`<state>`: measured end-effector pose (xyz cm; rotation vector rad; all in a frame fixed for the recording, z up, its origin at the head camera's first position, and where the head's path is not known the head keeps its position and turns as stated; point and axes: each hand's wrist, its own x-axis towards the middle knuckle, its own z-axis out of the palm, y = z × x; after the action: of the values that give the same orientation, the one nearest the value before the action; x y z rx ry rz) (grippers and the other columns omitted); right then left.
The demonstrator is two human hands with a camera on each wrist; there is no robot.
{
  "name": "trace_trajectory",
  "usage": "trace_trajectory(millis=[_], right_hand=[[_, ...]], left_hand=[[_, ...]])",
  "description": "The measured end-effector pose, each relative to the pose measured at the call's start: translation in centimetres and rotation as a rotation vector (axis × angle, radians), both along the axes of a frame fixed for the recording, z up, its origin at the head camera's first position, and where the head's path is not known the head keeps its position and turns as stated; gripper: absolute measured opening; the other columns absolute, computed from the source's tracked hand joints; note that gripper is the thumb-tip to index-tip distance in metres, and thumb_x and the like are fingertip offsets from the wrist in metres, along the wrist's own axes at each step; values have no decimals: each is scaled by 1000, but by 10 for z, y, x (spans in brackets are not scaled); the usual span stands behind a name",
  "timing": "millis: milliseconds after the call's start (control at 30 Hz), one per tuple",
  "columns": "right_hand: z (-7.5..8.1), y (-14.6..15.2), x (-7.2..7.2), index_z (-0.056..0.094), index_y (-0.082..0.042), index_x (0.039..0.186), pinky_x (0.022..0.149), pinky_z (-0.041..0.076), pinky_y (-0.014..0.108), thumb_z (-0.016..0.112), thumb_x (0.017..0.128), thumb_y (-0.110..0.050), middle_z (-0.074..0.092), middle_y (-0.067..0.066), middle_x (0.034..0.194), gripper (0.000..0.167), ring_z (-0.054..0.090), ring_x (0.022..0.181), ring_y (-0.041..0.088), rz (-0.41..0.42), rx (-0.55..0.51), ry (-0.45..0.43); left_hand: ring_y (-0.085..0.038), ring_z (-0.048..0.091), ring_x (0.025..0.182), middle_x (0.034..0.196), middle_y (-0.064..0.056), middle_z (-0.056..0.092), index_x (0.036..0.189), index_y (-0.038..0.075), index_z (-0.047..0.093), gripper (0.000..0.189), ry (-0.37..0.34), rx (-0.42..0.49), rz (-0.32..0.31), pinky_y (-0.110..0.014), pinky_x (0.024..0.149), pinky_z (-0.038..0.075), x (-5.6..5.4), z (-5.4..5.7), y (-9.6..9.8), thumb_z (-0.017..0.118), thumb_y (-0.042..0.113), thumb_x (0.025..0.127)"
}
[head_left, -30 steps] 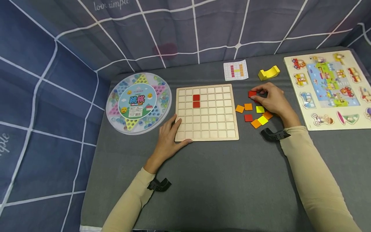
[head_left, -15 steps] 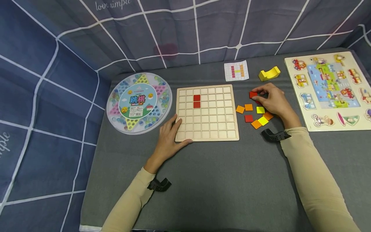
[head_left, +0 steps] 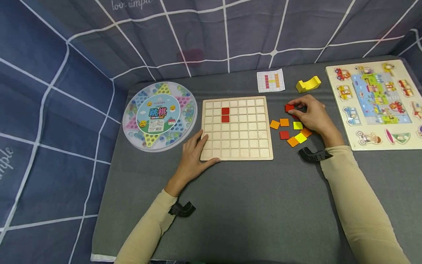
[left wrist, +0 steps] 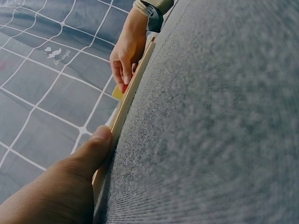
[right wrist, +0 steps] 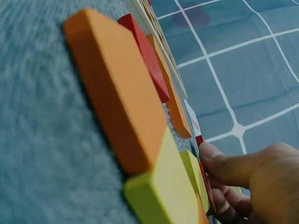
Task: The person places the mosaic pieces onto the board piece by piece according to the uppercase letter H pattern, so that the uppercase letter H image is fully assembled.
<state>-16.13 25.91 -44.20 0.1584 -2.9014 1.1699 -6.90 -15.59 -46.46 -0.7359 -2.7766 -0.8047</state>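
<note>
My left hand [head_left: 190, 160] rests at the near left corner of a wooden grid board [head_left: 245, 143], fingers along its left side. Its thumb lies against the near edge, seen close up in the left wrist view. Two red square tiles [head_left: 225, 114] sit one above the other in the board's cells. To the right of the board, my right hand [head_left: 311, 114] pinches a red tile [head_left: 289, 107] between thumb and fingers, low over the table. Another red tile [right wrist: 207, 189] shows below the thumb, partly hidden. Loose orange [head_left: 284, 122], yellow [head_left: 298, 125] and red tiles [head_left: 284, 135] lie nearby.
A printed pattern card [head_left: 270, 80] and a yellow curved block [head_left: 308, 84] lie behind the tiles. A round Chinese checkers box [head_left: 158, 145] stands left of the board. On the right is a wooden picture puzzle [head_left: 354, 137]. A checked cloth [head_left: 197, 36] hangs behind the table.
The head view shifts very slightly. Both hands, the board and the tiles keep their places, with the right hand still at the red tile.
</note>
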Motion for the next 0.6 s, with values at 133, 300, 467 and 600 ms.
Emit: trace_trajectory(millis=[133,300,467,600], right_hand=[[0,-1,0,67,0,118,91,13,56,66,95,-18,53,21,110,30,45,98,31,-5,1,4],[0,-3,-1,67,0,118,91,11,55,67,95,-20,54,19,109,30,45,97,29,8,6,18],[1,-7,-1,69,0,115,89,10,53,70,92,-17,56,18,107,28,44,97,31,54,0,97],[5,-14,1,70,0,113,89,9,52,73,90,-15,57,18,108,28,43,102,35,85,-16,145]], left_hand=[[-39,37,137,155,-21,32,147,5,44,90,9,-7,1,-59,104,29,0,0,0,77,54,79],[-40,37,136,155,-21,33,147,4,44,91,22,-11,0,-59,103,29,0,-1,0,82,45,76],[-40,37,137,155,-20,32,147,5,43,90,13,-8,0,-59,104,29,0,-1,-1,72,58,81],[-40,36,137,156,-19,32,148,5,42,91,6,-11,-2,-59,105,29,0,-1,-2,59,68,84]])
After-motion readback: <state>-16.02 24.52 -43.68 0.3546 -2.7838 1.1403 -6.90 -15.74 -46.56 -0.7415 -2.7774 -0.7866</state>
